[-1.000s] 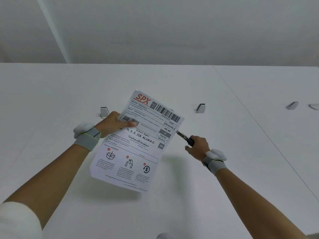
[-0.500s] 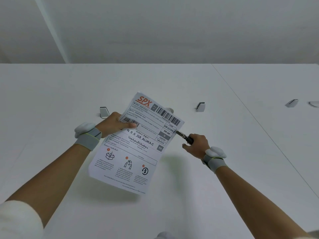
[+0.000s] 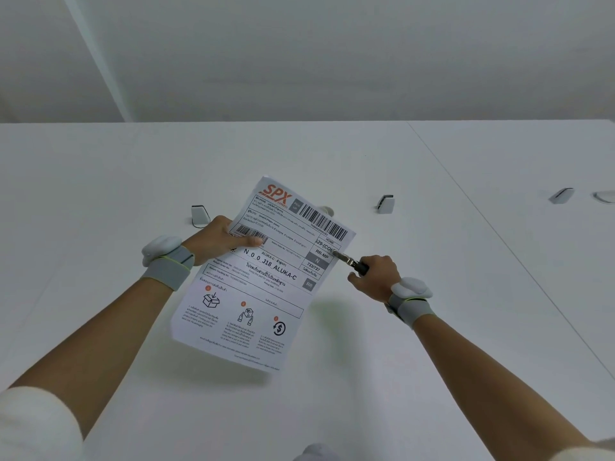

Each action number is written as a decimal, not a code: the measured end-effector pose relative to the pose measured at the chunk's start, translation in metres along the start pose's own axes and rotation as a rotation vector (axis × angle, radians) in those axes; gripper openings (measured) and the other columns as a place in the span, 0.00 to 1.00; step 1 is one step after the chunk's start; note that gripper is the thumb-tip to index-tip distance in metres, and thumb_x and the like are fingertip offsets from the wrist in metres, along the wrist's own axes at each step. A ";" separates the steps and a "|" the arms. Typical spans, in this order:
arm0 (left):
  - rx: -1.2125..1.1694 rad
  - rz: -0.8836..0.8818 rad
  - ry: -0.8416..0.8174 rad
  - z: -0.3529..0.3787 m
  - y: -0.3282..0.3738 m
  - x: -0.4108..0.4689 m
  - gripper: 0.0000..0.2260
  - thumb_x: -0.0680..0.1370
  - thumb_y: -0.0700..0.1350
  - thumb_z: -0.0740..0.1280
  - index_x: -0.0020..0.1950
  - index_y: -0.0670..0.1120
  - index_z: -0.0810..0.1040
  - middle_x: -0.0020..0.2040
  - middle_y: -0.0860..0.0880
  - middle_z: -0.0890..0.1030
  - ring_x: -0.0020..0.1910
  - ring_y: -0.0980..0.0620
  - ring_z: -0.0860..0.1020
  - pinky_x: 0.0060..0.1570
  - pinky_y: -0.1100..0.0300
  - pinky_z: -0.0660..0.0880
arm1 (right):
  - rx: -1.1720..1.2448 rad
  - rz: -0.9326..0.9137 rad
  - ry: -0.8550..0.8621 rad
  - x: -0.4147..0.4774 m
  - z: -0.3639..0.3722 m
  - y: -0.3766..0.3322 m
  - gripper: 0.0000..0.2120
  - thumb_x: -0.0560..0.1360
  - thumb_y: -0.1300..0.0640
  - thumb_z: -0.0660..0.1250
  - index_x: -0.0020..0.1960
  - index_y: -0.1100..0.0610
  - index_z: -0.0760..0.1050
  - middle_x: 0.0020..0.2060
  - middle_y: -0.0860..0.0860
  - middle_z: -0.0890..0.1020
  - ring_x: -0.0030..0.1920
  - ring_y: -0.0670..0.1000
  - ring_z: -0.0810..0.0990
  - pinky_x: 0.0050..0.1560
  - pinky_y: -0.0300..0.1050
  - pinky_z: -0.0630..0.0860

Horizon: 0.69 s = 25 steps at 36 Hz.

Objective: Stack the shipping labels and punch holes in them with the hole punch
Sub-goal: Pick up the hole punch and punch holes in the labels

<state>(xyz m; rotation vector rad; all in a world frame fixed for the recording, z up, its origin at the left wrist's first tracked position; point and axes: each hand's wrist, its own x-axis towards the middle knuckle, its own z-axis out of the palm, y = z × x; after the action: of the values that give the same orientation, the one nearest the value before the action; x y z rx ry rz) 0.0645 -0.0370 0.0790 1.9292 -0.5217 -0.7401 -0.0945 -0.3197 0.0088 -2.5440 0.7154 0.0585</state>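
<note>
My left hand (image 3: 218,241) holds the shipping labels (image 3: 263,294) by their left edge, thumb on the top sheet, lifted above the white table (image 3: 100,181). The top label is white with an orange SPX logo, barcodes and black print. How many sheets lie under it I cannot tell. My right hand (image 3: 377,276) is closed on the dark handles of a plier-type hole punch (image 3: 349,261). Its metal jaw sits over the right edge of the labels, near the grey boxes.
Small white stands rest on the table: one (image 3: 199,215) behind my left hand, one (image 3: 386,203) at the back centre, one (image 3: 561,195) at far right beside a round white object (image 3: 604,196). A seam (image 3: 499,234) runs diagonally across the table on the right.
The labels and both hands shifted slightly left and down in the view. The punch jaw has stayed at the right edge of the sheets throughout.
</note>
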 end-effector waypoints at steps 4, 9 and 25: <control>-0.004 -0.007 -0.005 -0.002 0.000 0.000 0.15 0.65 0.52 0.75 0.49 0.49 0.82 0.43 0.52 0.87 0.41 0.50 0.86 0.36 0.61 0.81 | -0.002 0.018 0.033 0.001 0.001 0.000 0.18 0.68 0.50 0.66 0.25 0.54 0.63 0.25 0.52 0.71 0.33 0.58 0.72 0.33 0.41 0.66; -0.004 -0.008 0.001 -0.002 0.002 0.000 0.15 0.67 0.50 0.74 0.52 0.47 0.82 0.43 0.52 0.87 0.40 0.51 0.85 0.36 0.61 0.81 | 0.002 0.019 0.045 0.002 0.001 0.000 0.17 0.67 0.50 0.66 0.25 0.54 0.63 0.24 0.50 0.70 0.32 0.58 0.72 0.33 0.40 0.66; 0.009 -0.034 0.016 -0.006 0.007 -0.002 0.17 0.71 0.46 0.73 0.58 0.41 0.80 0.49 0.46 0.85 0.41 0.52 0.85 0.37 0.61 0.80 | -0.001 -0.093 0.022 0.001 0.006 -0.004 0.10 0.67 0.52 0.67 0.33 0.54 0.69 0.28 0.52 0.75 0.34 0.58 0.74 0.35 0.42 0.69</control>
<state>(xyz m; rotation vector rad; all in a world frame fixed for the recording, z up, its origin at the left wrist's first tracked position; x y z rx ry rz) 0.0666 -0.0357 0.0881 1.9553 -0.4845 -0.7449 -0.0912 -0.3137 0.0050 -2.5786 0.6046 -0.0009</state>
